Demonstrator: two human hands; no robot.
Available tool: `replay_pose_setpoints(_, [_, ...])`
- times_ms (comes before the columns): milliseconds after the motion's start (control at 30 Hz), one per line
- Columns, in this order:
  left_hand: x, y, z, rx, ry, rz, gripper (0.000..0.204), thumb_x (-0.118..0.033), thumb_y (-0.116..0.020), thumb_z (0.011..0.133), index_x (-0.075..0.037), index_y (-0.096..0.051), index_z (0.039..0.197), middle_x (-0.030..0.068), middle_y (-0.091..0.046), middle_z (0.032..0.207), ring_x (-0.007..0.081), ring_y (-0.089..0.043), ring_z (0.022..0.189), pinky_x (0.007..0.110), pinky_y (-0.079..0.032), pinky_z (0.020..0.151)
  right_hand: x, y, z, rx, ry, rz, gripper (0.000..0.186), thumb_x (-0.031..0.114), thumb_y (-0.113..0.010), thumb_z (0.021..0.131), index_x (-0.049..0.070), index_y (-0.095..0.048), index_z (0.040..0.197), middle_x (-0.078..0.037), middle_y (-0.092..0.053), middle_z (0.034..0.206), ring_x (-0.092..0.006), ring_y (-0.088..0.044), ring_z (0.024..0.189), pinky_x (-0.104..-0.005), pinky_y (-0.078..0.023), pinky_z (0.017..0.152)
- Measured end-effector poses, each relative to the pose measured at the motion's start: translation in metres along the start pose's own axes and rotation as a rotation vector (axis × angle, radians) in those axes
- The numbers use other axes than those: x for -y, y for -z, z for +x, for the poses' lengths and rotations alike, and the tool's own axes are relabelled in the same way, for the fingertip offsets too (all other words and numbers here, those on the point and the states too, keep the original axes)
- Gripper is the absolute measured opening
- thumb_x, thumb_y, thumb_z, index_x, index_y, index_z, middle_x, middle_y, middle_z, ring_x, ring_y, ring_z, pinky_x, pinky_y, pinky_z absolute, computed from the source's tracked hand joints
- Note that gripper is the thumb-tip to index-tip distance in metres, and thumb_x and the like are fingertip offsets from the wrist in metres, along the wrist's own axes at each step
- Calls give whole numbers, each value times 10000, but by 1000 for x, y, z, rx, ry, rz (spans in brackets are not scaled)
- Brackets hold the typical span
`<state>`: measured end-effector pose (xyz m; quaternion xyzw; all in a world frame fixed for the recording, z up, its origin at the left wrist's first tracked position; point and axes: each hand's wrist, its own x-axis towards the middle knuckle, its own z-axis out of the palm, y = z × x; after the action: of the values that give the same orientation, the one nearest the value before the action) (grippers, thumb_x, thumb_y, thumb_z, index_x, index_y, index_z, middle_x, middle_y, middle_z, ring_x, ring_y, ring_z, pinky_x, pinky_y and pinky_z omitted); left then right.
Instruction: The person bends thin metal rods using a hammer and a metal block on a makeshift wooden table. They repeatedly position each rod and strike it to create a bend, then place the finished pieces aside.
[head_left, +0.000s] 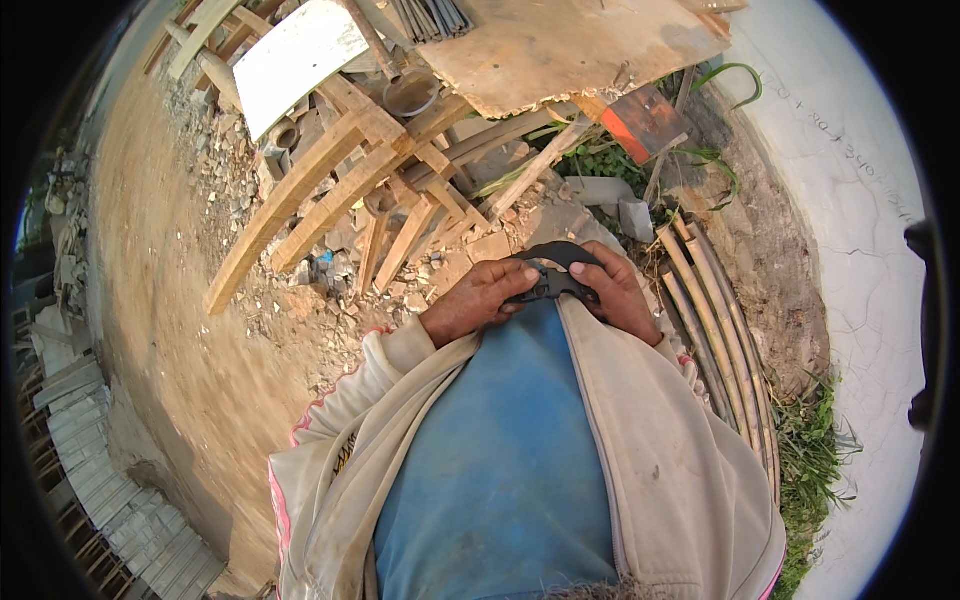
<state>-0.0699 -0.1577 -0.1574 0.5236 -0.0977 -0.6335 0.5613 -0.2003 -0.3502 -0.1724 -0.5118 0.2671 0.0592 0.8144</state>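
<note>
In front of my waist, both hands hold a black plastic buckle (pixel 553 287) with a curved black band (pixel 560 252) arching above it. My left hand (pixel 475 303) is closed on its left side, thumb laid along the top. From the right, my right hand (pixel 622 298) grips the other end, its thumb pressed on the buckle's edge. The fingers underneath are mostly hidden. Just below the buckle lies my blue shirt (pixel 490 440), framed by an unzipped beige jacket (pixel 660 430).
Ahead stands a rough board (pixel 570 50) with dark rods (pixel 432 18) on it. Wooden beams (pixel 300 210) and a white panel (pixel 295 60) are at the left, over rubble (pixel 240 165). Bamboo poles (pixel 715 320) lie along the cracked white wall (pixel 850 230) at the right.
</note>
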Motion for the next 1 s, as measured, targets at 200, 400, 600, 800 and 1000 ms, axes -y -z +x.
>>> replay_pose_setpoints(200, [10, -5, 4, 5, -52, 18, 308, -387, -539, 1046, -91, -602, 990, -57, -444, 704, 39, -374, 583, 209, -295, 492, 5, 1, 11, 55, 106, -129, 137, 154, -574, 985, 31, -612, 1031, 26, -530, 736, -33, -434, 590, -219, -336, 500])
replay_pose_setpoints(400, [14, -8, 6, -43, -70, 6, 333, -393, -543, 1045, -68, -612, 1066, -47, -458, 726, 45, -411, 608, 209, -342, 509, 15, 3, 15, 101, 196, -360, 184, 174, -544, 995, 0, -595, 1025, -16, -534, 802, -89, -464, 727, -268, -387, 636])
replay_pose_setpoints(600, [14, -16, 10, 16, -96, -54, 437, -409, -562, 1033, -76, -553, 1317, -58, -490, 836, 53, -430, 672, 212, -372, 559, 27, 9, 18, 213, 227, -420, 206, 181, -499, 1005, -6, -581, 1035, -43, -536, 826, -111, -468, 770, -285, -397, 691])
replay_pose_setpoints(800, [12, -17, 13, 26, -123, -31, 472, -397, -586, 1022, -65, -496, 1345, -27, -501, 838, 56, -429, 670, 214, -362, 552, 34, 1, 15, 215, 53, -328, 225, 172, -489, 1008, -8, -578, 1110, -66, -568, 913, -127, -493, 834, -283, -414, 749])
replay_pose_setpoints(1000, [18, -15, 20, -47, -63, 27, 402, -379, -594, 1019, -84, -508, 1279, -55, -497, 819, 44, -412, 647, 200, -327, 524, 40, 3, 5, 275, 387, -657, 278, 238, -480, 1046, -10, -561, 1144, -104, -588, 954, -180, -526, 874, -319, -438, 798])
